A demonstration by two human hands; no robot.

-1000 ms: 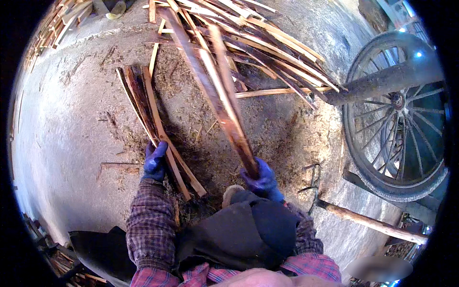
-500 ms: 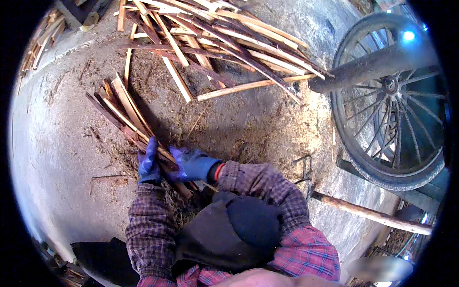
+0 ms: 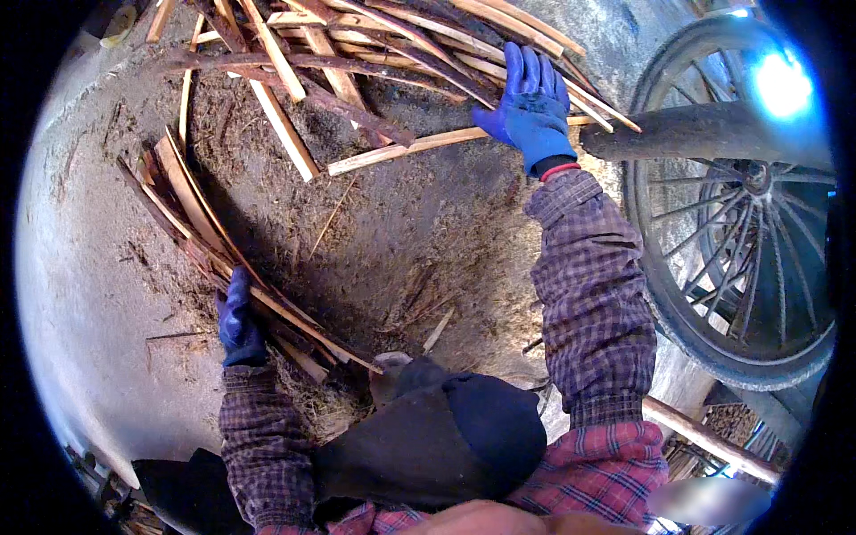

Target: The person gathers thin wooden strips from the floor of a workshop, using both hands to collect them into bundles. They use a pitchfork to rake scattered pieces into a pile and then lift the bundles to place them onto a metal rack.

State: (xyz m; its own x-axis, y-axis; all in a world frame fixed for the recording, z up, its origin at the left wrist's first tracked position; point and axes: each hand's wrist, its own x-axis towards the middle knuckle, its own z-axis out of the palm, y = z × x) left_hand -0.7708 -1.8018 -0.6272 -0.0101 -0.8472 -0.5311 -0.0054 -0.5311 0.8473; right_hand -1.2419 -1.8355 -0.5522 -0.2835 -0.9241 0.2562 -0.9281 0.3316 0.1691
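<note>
My left hand (image 3: pixel 238 321), in a blue-purple glove, is closed on a bundle of thin wood strips (image 3: pixel 193 189). The strips lie slanting on the ground, some with dark bark, and their near ends fan out by my knees. Stretched far forward, my right hand (image 3: pixel 532 111) in a matching glove has its fingers straight and somewhat apart. It is over the right end of a loose pile of wood strips (image 3: pixel 357 62); whether it touches them I cannot tell. One pale strip (image 3: pixel 401 152) lies along the near side of that pile, passing just beside my right thumb.
A large spoked wheel (image 3: pixel 758 178) stands at the right, with a thick dark beam (image 3: pixel 687 131) in front of it. A wooden pole (image 3: pixel 713 441) lies at lower right. Dirt and wood scraps cover the ground (image 3: pixel 428 232). A dark cloth (image 3: pixel 419 446) covers my lap.
My right hand has let go of the bundle and reached forward and right to the pile. My left hand stays on the bundle, shifted slightly left in the picture. The view has shifted too.
</note>
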